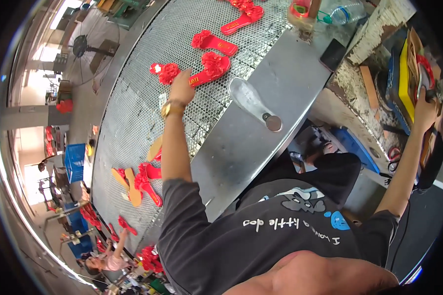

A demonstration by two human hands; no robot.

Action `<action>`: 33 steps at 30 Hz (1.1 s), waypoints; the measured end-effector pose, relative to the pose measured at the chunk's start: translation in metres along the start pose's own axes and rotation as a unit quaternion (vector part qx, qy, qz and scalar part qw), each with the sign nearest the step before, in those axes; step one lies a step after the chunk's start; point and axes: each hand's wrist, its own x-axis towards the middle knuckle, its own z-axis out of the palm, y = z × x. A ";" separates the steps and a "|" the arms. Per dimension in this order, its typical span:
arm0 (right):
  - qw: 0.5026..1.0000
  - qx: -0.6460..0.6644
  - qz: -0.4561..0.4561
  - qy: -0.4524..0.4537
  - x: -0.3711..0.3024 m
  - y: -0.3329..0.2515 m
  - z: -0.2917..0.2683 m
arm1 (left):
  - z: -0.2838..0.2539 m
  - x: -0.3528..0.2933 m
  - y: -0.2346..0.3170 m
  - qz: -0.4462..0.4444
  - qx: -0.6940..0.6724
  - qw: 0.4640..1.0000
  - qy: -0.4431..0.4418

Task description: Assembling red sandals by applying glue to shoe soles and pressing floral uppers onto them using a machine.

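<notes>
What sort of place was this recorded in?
Probably a footwear factory or workshop: red sandals are spread along a mesh surface, a clear sole-shaped piece lies on the metal ledge, and co-workers appear beyond.

A gold-toned watch (171,107) accompanies a charcoal, short-sleeved, cartoon-printed T-shirt (221,248).

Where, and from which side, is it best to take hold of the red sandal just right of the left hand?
Probably pinch the sandal by its heel end, from the left, where the left hand is. That end is bare and points toward the hand, while bulky flowers cover the toe end.
</notes>
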 end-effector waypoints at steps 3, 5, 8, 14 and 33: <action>0.984 0.000 0.163 -0.075 0.049 0.033 0.031 | 0.053 0.058 0.023 -0.031 0.042 0.997 -0.051; 0.974 -0.004 0.217 -0.065 0.032 -0.006 0.013 | 0.057 0.065 0.028 -0.156 0.125 0.957 -0.209; 0.981 -0.035 0.187 -0.042 0.029 -0.004 0.006 | 0.025 0.050 0.051 -0.174 0.098 0.951 -0.237; 0.989 -0.057 0.129 0.032 0.027 -0.005 0.016 | -0.002 -0.082 0.084 -0.014 -0.578 0.809 0.105; 0.370 0.651 -0.116 -0.652 -0.415 -0.253 -0.213 | 0.005 -0.241 0.174 -0.283 -0.846 0.406 0.200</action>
